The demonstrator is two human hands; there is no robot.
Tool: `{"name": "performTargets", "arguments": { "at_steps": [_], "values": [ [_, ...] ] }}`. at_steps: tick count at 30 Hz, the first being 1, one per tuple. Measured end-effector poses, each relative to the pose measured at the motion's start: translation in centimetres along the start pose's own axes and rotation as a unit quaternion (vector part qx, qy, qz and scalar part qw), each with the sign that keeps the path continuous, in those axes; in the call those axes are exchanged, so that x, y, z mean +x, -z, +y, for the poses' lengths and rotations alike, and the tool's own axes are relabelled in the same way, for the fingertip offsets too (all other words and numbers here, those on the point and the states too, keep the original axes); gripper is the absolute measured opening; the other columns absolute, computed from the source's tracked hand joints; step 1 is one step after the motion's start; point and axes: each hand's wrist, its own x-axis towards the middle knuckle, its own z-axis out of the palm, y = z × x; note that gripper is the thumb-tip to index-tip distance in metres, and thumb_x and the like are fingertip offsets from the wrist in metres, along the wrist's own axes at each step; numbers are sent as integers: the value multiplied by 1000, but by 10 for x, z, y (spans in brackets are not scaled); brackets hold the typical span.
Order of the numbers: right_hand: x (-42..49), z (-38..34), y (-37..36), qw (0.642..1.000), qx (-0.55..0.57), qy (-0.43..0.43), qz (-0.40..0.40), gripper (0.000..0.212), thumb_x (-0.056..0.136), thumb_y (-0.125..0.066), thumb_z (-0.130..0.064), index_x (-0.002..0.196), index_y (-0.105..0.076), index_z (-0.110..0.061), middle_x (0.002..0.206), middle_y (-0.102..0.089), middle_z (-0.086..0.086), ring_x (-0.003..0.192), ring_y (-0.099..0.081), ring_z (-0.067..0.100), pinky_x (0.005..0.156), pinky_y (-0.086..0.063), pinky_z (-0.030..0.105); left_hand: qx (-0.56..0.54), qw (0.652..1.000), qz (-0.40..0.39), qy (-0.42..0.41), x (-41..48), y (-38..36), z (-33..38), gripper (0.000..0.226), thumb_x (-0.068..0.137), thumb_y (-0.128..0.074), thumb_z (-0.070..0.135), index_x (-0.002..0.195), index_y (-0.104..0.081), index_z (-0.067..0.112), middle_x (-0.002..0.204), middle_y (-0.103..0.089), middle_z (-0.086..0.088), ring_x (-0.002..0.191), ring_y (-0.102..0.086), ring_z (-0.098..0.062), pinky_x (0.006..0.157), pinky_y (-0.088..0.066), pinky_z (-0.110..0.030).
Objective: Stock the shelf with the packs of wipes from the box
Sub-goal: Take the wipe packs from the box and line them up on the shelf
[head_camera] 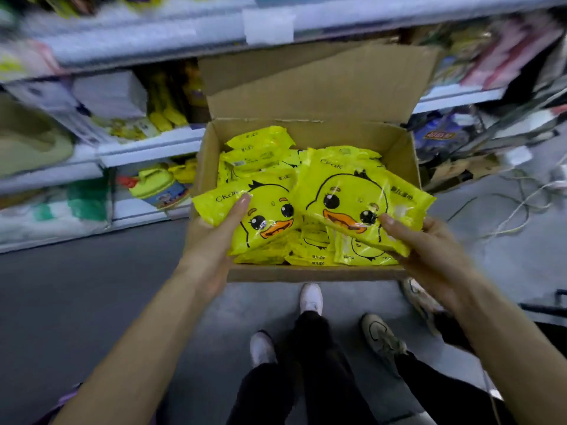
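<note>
Left grip (214, 237) curled round yellow duck pack (270, 219), thumb on top, over left side of cardboard box (306, 273). Right grip (429, 250) pinches second pack (352, 194), tilted, above box's right half. Box open, flap up, just before shelf (150, 148). More packs (257, 148) loose inside.

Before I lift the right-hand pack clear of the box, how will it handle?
Probably slippery: the pack has glossy film with glare streaks. Likely soft but not limp: held by one edge in the right hand, it looks roughly flat. Seemingly light, since a one-handed pinch carries it.
</note>
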Motion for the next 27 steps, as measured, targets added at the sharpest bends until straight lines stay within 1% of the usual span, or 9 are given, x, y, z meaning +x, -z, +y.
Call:
{"name": "performTargets", "arguments": {
  "at_steps": [4,8,10,15,18,19,23,25,27],
  "values": [
    [-43,-38,-41,996,-35,11,-76,36,67,-67,-15,102,-65,-5,94,-75,8,81,-73,16,60,-56,24,6,998,-39,-52,-51,15,54,42,75,-66,33,113,-67,16,101,-75,-1,90,-73,-17,59,-57,-28],
    [-84,-78,-90,991,-76,48,-101,67,60,-76,-28,121,-58,-5,117,-69,9,106,-67,19,67,-58,29,9,992,-66,-108,-102,22,105,17,81,-67,25,95,-71,16,91,-76,-1,79,-73,-11,57,-55,-21],
    [-107,-101,-114,984,-98,88,-118,42,70,-73,-22,110,-64,-12,104,-74,2,95,-70,15,68,-59,28,3,989,-64,-132,-128,23,132,7,83,-68,20,89,-70,16,80,-76,2,65,-71,-8,51,-52,-19],
    [-163,-165,-156,969,-143,180,-95,24,74,-75,-13,97,-69,-15,91,-76,2,84,-72,20,74,-59,37,-2,980,-30,-199,-174,32,198,31,71,-81,33,96,-72,18,94,-76,1,91,-72,-17,88,-54,-38],
    [-192,-205,-168,956,-154,232,-95,19,75,-75,-8,93,-69,-12,88,-76,4,78,-72,16,67,-58,25,-11,969,-15,-245,-201,29,236,105,38,-88,60,125,-58,11,119,-69,-2,113,-63,-23,100,-46,-52],
    [-201,-219,-172,950,-158,248,-102,20,74,-75,-7,93,-69,-11,89,-76,4,78,-72,15,68,-58,23,-15,965,-14,-263,-206,29,248,110,33,-88,62,125,-58,11,119,-69,-3,113,-63,-25,101,-45,-54],
    [-229,-269,-183,935,-166,284,-132,28,70,-75,-6,97,-69,-5,92,-75,8,76,-72,14,68,-57,21,-21,947,-42,-318,-241,21,295,18,74,-81,27,86,-75,15,94,-76,-3,95,-70,-25,89,-52,-43],
    [-238,-291,-190,930,-157,297,-152,38,63,-75,-6,100,-69,-3,96,-75,11,77,-71,18,72,-59,25,-23,938,-52,-342,-253,16,317,5,80,-75,17,76,-75,14,82,-76,-4,82,-69,-28,75,-51,-40],
    [-247,-313,-197,922,-154,310,-175,40,60,-74,-7,99,-69,-6,98,-74,11,76,-71,18,72,-59,27,-28,926,-55,-372,-262,10,342,5,80,-75,13,74,-75,14,80,-76,-1,78,-69,-24,79,-53,-41]
  ]
}}
